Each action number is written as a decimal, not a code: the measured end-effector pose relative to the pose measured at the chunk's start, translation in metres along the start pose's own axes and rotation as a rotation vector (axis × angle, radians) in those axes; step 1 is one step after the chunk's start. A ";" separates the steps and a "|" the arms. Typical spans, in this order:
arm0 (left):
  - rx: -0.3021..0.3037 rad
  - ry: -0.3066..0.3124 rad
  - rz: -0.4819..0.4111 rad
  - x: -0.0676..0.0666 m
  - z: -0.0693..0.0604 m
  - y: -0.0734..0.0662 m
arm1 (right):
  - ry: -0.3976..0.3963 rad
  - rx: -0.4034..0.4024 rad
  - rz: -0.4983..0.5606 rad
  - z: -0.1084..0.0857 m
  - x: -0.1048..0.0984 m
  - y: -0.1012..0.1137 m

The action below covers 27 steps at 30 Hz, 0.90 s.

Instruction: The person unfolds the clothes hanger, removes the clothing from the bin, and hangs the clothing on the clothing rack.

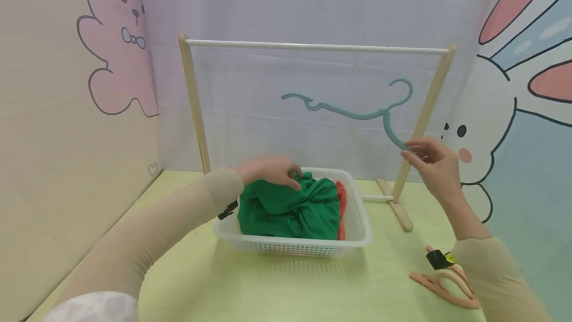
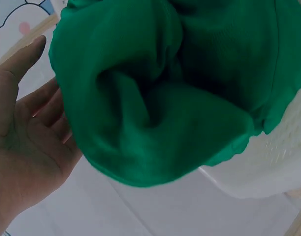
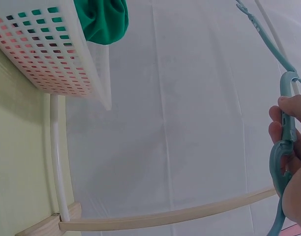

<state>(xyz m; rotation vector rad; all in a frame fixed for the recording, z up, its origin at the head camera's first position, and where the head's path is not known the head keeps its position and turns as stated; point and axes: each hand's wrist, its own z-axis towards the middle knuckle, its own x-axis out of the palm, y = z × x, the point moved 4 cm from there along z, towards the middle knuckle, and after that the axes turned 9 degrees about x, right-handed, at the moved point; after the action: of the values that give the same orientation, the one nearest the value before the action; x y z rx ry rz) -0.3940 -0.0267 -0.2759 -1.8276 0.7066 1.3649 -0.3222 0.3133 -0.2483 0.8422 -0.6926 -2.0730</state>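
Note:
A light blue plastic hanger (image 1: 353, 114) is up in the air in front of the rack, its hook pointing up. My right hand (image 1: 440, 170) grips one arm of it between thumb and fingers, as the right wrist view also shows. Crumpled green cloth (image 1: 290, 215) fills much of a white perforated basket (image 1: 364, 230). Over the cloth's far left part is my left hand (image 1: 272, 170). In the left wrist view the left hand's thumb stands apart, and its fingers lie beside the cloth's edge, partly hidden by it; whether they touch it I cannot tell.
Red cloth (image 1: 342, 207) shows at the basket's right side. Behind the basket stands a wooden rack with a white top rail (image 1: 313, 46); its right foot (image 1: 400, 216) rests on the table. An orange hanger (image 1: 458, 302) lies at the right, partly covered by my right sleeve.

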 end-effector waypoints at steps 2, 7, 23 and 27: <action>0.004 -0.026 0.032 0.006 0.006 -0.002 | 0.003 -0.002 -0.012 -0.002 0.001 0.000; 0.024 -0.078 0.046 0.012 0.013 0.001 | 0.010 -0.016 -0.044 -0.004 0.003 0.000; 0.055 -0.660 -0.214 -0.089 -0.058 0.041 | -0.005 -0.025 -0.038 -0.006 0.004 0.004; -0.005 -0.652 -0.196 -0.087 -0.081 0.065 | -0.008 -0.018 -0.046 -0.008 0.004 0.006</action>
<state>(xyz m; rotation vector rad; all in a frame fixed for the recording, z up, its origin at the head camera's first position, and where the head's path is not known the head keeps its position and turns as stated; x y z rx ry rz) -0.4245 -0.1304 -0.1945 -1.2864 0.1750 1.6897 -0.3150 0.3053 -0.2504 0.8470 -0.6641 -2.1214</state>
